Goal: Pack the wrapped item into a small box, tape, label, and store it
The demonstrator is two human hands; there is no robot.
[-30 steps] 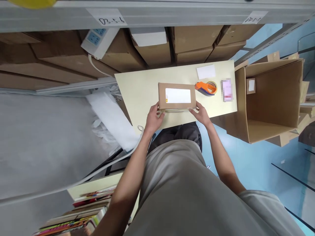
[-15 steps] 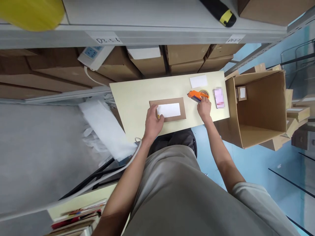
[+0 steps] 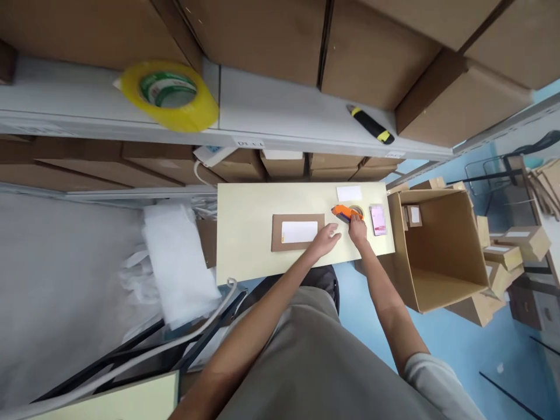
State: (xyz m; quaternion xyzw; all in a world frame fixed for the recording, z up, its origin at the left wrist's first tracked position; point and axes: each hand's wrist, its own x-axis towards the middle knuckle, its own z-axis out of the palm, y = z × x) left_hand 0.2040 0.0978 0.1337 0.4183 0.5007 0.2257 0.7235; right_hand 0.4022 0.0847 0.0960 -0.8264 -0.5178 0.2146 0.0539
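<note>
**Listener:** What lies on the pale cream, smooth-topped rectangular desk (image 3: 245, 233)?

**Describer:** A brown rectangular cardboard box with a white label (image 3: 297, 232) lies flat, slightly left of the middle, closer to the near edge than the far one. Toward the right end is an orange and dark-blue, plastic-looking tape dispenser (image 3: 343, 211), apart from the box. A small white rectangular card (image 3: 349, 193) lies by the far edge, just beyond the dispenser. A flat phone with a pink screen (image 3: 378, 220) lies near the right edge.

**Listener:** And the hands?

**Describer:** The right hand (image 3: 357, 230) has its fingers curled closed on the dispenser's right end. The left hand (image 3: 325, 239) reaches across the box's right end, fingers loosely spread with nothing visible between them. Whether it touches the box, I cannot tell.

**Listener:** How would you handle this grip well?

**Describer:** I would seat the right palm fully around the handle, so the dispenser cannot twist. The cutting edge is too small to make out, so I would treat the tip facing left as sharp and leave the left fingers well clear of it.

**Listener:** Any other care?

**Describer:** Card and phone both lie near the dispenser. Raising it straight up, rather than dragging it, should avoid knocking either.
</note>
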